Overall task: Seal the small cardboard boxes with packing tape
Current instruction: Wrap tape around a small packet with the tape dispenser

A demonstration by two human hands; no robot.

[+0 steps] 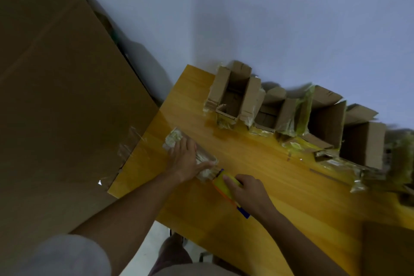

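From the head camera I saw a yellow wooden table (235,163) running from about ten o'clock down to four o'clock in the view. Near its ten o'clock end lay the small cardboard box (202,155) on its side, wrapped in shiny clear tape and partly hidden. My left hand (186,159) rested flat on top of it, fingers straight and spread toward eleven o'clock, the thumb stretched along the box's near edge; it pressed down rather than gripped.

At four o'clock from that box, touching its near end, sat the tape dispenser (225,185), yellow with an orange edge and a blue handle tip showing at five o'clock. My right hand (247,192) was curled round the dispenser's body, the index finger laid along its top.

Along the far edge of the table, from twelve to three o'clock, stood a row of open cardboard boxes (233,94), flaps up, with crumpled tape scraps (298,116) clinging to their sides and lying on the wood beside them. The right end of the row was blurred.

A large flat cardboard sheet (56,96) filled the nine o'clock side, overlapping the table's left corner, with clear tape on its edge. A pale wall (291,18) stood behind everything.
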